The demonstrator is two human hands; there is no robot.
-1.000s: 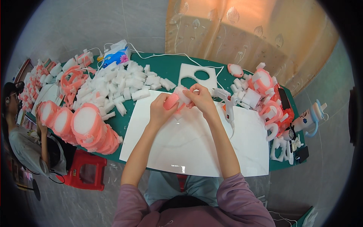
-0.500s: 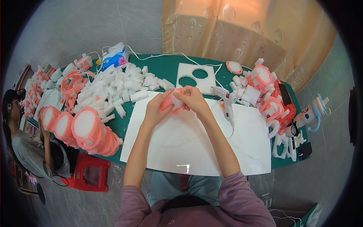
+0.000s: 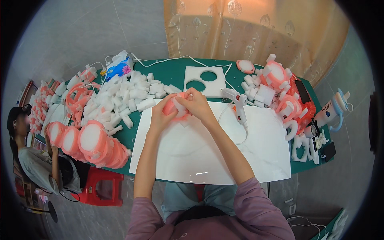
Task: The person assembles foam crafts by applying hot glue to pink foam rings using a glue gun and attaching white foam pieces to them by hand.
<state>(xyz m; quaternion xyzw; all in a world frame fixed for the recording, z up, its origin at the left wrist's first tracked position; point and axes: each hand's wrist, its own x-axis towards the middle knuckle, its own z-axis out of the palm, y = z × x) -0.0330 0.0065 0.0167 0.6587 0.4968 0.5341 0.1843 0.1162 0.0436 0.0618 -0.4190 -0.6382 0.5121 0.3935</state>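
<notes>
A pink and white foam piece (image 3: pixel 175 106) is held up between my two hands, above the white board (image 3: pixel 192 156). My left hand (image 3: pixel 161 113) grips its left side with closed fingers. On its right and upper side, my right hand (image 3: pixel 197 106) pinches it, fingers partly hidden behind the foam. Right of my hands, a white glue gun (image 3: pixel 240 107) lies on the board with its cord trailing. Just beyond them is a white foam sheet (image 3: pixel 214 87) with two round holes.
A heap of white foam blocks (image 3: pixel 132 94) covers the green table's left half. Pink-and-white foam rolls (image 3: pixel 93 141) stand at front left. More pink foam pieces (image 3: pixel 276 76), a phone (image 3: pixel 303 91) and a bottle (image 3: pixel 326 114) are at right. A person (image 3: pixel 36 160) sits at far left.
The foam piece has turned slightly in my hands, and my right fingers have shifted over its top. The whole view has also shifted a little.
</notes>
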